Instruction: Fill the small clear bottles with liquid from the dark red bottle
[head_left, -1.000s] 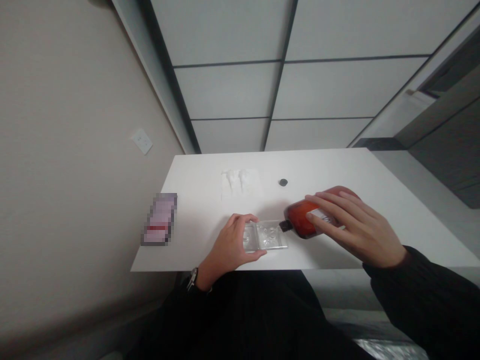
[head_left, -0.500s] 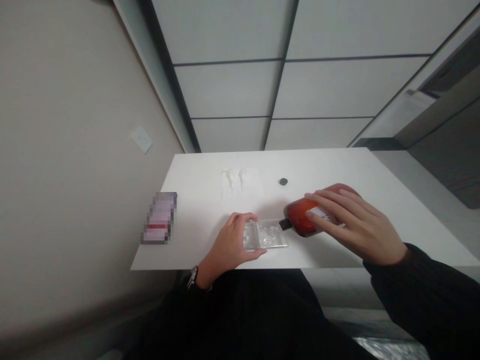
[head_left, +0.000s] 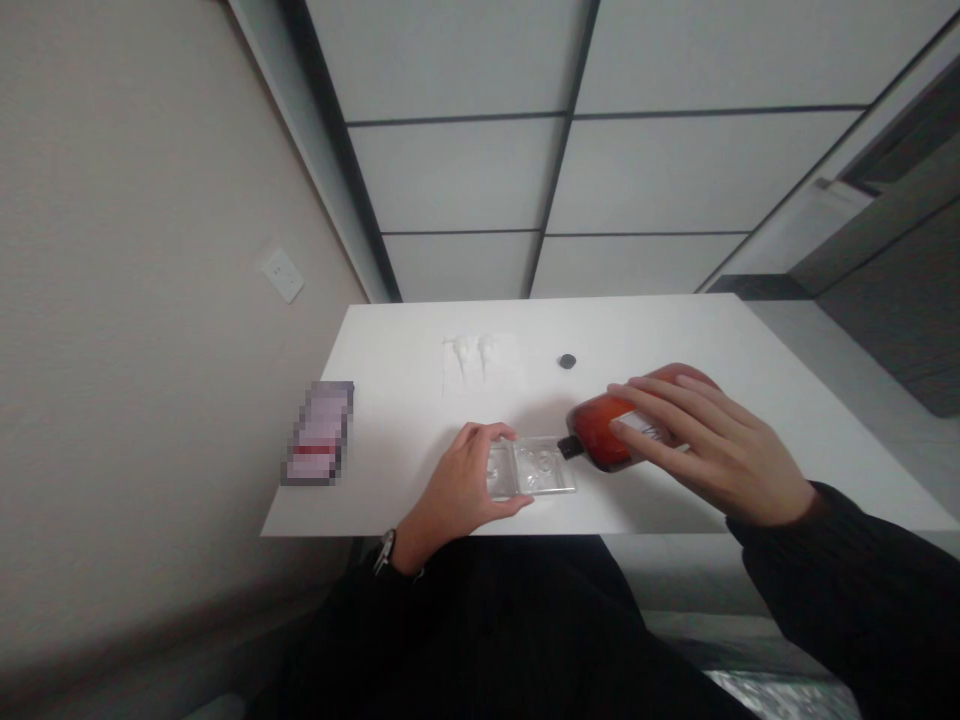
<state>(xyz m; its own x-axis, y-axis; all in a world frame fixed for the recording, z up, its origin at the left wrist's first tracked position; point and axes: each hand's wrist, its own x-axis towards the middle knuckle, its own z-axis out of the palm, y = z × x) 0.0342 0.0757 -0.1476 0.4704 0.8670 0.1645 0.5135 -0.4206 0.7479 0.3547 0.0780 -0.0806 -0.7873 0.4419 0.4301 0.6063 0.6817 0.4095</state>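
My left hand (head_left: pixel 466 480) grips the left part of a clear plastic case (head_left: pixel 546 466) lying opened out on the white table, thumb at its near edge and fingers at its far edge. Shallow moulded shapes show in the case's right half. My right hand (head_left: pixel 709 450) is wrapped round an orange-red bottle (head_left: pixel 596 432), tilted on its side with its black neck (head_left: pixel 570 447) pointing left over the right edge of the case. A white label shows partly under the fingers. Whether liquid is leaving the neck, I cannot tell.
On the white table (head_left: pixel 405 400), a small dark round cap (head_left: pixel 568 361) lies beyond the bottle. Two small whitish pieces (head_left: pixel 472 350) rest on a thin clear sheet at the back. A blurred-out pinkish phone-like object (head_left: pixel 321 432) lies at the left edge, near the wall.
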